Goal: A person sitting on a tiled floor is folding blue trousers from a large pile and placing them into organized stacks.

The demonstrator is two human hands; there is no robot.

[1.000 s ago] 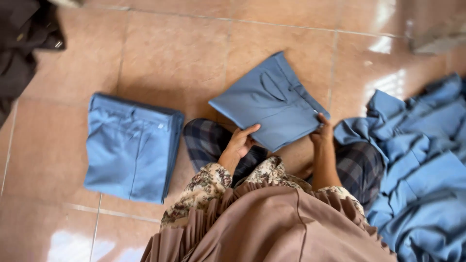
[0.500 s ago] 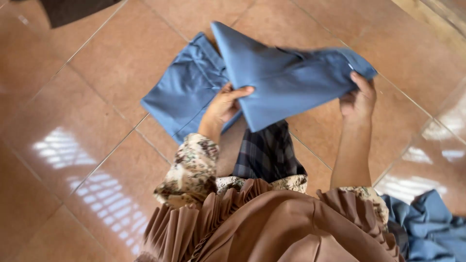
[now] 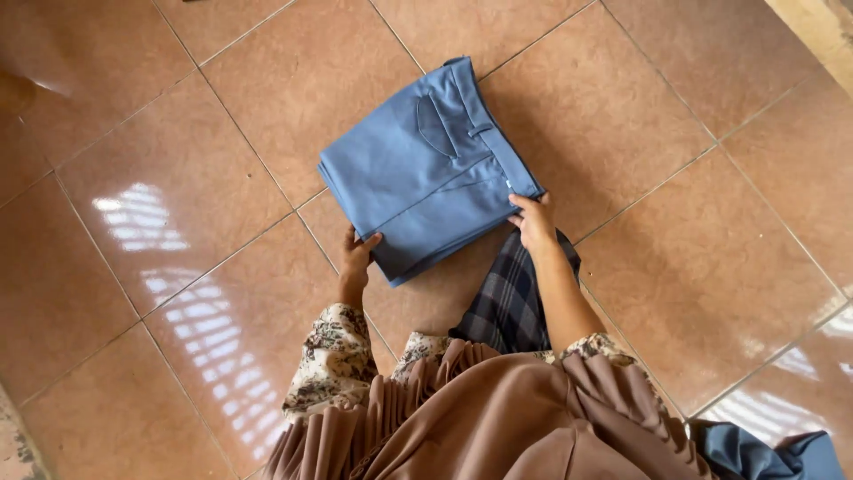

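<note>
A folded pair of blue trousers lies in a stack on the brown tiled floor, back pocket facing up. My left hand grips the stack's near left corner, fingers curled over the edge. At the near right corner, my right hand rests with its fingers on the cloth by the waistband. Both hands stay in contact with the trousers. My floral sleeves and brown pleated garment fill the bottom of the view.
A dark plaid cloth covers my leg just under the right hand. More blue fabric shows at the bottom right corner. A pale raised edge runs along the top right. Bright window glare sits on the tiles at left.
The folded trousers were lifted from my lap and swung to the left, and now sit on top of the other folded blue pair on the floor. Both hands followed them down.
</note>
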